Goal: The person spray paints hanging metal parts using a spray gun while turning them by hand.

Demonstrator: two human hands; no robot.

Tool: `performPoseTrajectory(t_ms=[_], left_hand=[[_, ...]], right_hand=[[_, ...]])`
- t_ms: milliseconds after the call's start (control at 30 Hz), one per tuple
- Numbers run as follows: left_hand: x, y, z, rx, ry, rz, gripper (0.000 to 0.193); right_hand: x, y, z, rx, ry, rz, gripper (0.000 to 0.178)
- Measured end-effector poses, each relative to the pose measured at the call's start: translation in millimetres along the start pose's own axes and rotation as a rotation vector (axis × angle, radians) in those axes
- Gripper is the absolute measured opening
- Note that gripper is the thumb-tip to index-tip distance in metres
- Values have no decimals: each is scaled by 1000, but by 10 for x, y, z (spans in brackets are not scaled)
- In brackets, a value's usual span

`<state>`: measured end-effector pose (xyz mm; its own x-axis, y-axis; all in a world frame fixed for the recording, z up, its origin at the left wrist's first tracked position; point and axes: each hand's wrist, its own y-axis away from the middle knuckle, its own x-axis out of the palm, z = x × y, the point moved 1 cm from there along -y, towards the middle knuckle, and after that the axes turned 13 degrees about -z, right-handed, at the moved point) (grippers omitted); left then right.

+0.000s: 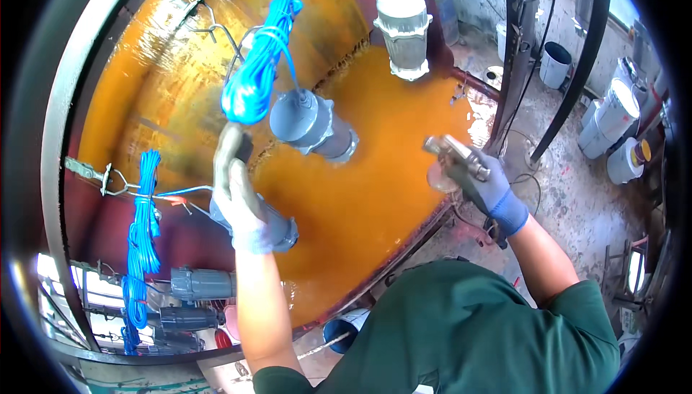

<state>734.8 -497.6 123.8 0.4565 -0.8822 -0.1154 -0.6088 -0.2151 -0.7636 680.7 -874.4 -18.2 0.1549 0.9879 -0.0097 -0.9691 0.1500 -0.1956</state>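
My right hand (497,191), in a grey-blue glove, is closed round a metal spray gun (459,153) whose nozzle end faces left. My left hand (236,188), in a stained glove, is raised with its fingers stretched upward and apparently nothing in it. Just above its fingertips hangs a coiled blue cable (261,66) on a metal hook. To its right is a grey cylindrical pump or motor housing (313,126), tilted and hanging from that cable. Another grey housing (277,224) is partly hidden behind my left hand and wrist.
A pale grey housing (404,33) hangs at the back. More blue cable coils (146,228) and grey housings (202,284) hang at the left. Orange-coated booth walls (303,41) and floor surround them. White buckets (553,66) and dark posts (591,55) stand at the right.
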Motion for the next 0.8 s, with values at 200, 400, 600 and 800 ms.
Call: performPoseTrajectory(t_ms=[200, 400, 600, 800], left_hand=[[-124, 1395, 471, -237, -177, 64, 48], [-1262, 4209, 1454, -915, -453, 99, 33], [-2684, 6619, 891, -736, -986, 832, 34], [-3157, 7457, 250, -1109, -1019, 976, 31]], right_hand=[[-174, 67, 63, 105, -70, 348, 26], [-374, 159, -650, 218, 114, 272, 29], [-774, 548, -2026, 473, 492, 120, 35], [-983, 828, -3212, 893, 241, 154, 36]])
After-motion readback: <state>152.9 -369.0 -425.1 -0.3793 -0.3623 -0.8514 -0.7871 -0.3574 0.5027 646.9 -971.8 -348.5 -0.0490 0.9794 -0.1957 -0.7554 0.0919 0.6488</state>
